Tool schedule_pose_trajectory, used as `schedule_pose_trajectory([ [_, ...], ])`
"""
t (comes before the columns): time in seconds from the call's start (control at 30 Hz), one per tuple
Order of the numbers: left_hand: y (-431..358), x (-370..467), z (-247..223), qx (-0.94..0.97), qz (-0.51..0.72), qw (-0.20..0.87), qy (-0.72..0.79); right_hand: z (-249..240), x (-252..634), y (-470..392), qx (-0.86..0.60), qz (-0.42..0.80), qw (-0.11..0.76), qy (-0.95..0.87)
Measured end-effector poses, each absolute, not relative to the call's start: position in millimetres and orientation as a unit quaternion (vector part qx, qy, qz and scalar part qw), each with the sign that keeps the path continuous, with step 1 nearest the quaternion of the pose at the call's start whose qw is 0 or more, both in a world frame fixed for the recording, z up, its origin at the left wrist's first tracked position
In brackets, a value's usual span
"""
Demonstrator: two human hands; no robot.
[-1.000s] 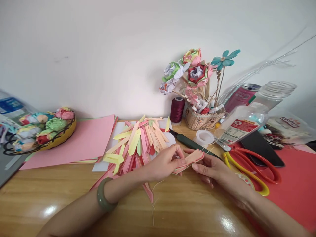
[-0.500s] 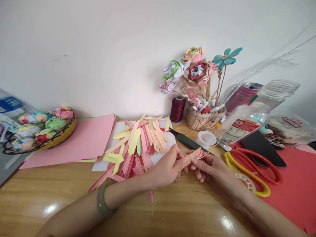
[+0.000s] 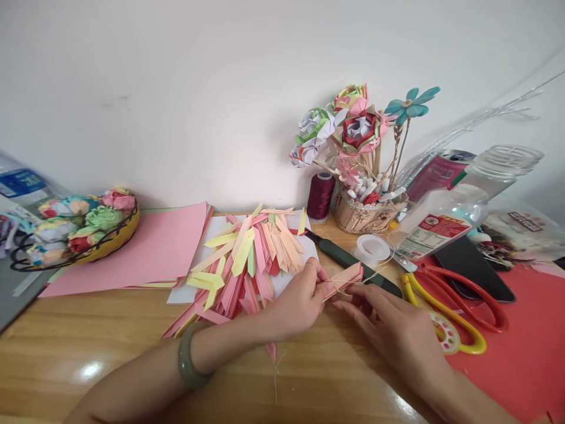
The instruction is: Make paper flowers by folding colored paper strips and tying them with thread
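Observation:
My left hand (image 3: 300,294) pinches a small stack of folded paper strips (image 3: 346,277), peach and pink, tilted up to the right. A thin pale thread (image 3: 338,290) crosses the stack, and a strand of it loops off towards the right. Just right of and below the stack, my right hand (image 3: 388,324) has its fingers closed on the thread; their tips are partly hidden. Beyond my left hand lies a pile of folded paper strips (image 3: 241,259) in pink, peach, yellow and green, partly on white paper. One pink folded piece with thread tied at its tip (image 3: 272,353) points towards me.
At left, a basket of paper flowers (image 3: 119,235) stands by pink paper sheets (image 3: 163,241). Behind are a maroon thread spool (image 3: 320,200) and a flower holder (image 3: 366,212). Right are a clear tape roll (image 3: 371,249), a dark green-handled cutter (image 3: 339,256), scissors (image 3: 468,300) and a plastic jar (image 3: 445,218).
My right hand has let go of the paper stack and moved slightly down and right, taking the thread. My left hand keeps the stack. The view has shifted a little.

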State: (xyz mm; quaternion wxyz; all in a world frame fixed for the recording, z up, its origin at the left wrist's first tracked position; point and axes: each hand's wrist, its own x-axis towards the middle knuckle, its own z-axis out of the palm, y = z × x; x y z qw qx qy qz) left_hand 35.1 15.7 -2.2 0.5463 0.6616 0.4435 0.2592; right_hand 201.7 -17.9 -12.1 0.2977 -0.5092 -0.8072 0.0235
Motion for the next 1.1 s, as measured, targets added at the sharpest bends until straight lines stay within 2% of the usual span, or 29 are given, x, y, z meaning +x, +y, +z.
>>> schedule_pose_trajectory([
  [0.2, 14.8, 37.1, -8.2, 0.619, 0.265, 0.604, 0.426, -9.8, 200.9, -18.4, -0.477, 0.112, 0.287, -0.823],
  [0.37, 19.9, 33.5, -4.1, 0.677, 0.263, 0.494, 0.478, -8.5, 202.4, -17.4, -0.458, 0.109, 0.278, -0.837],
  [0.43, 22.1, 32.2, -2.3, 0.682, 0.257, 0.485, 0.483, -8.6, 203.4, -16.7, -0.455, 0.103, 0.267, -0.843],
  [0.63, 26.7, 31.6, -10.4, 0.645, 0.279, 0.515, 0.490, -13.7, 209.4, -15.1, -0.451, 0.105, 0.219, -0.859],
  [0.73, 29.3, 31.3, -18.0, 0.593, 0.294, 0.563, 0.495, -16.8, 215.2, -15.5, -0.438, 0.120, 0.189, -0.871],
  [0.83, 31.7, 30.7, -21.2, 0.567, 0.300, 0.574, 0.509, -16.1, 218.3, -15.5, -0.441, 0.122, 0.222, -0.861],
  [0.93, 32.2, 31.2, -17.4, 0.611, 0.281, 0.518, 0.529, -11.8, 215.6, -14.3, -0.439, 0.149, 0.277, -0.842],
  [1.1, 29.9, 34.4, -8.0, 0.654, 0.251, 0.476, 0.532, -7.9, 207.9, -13.3, -0.463, 0.195, 0.292, -0.814],
])
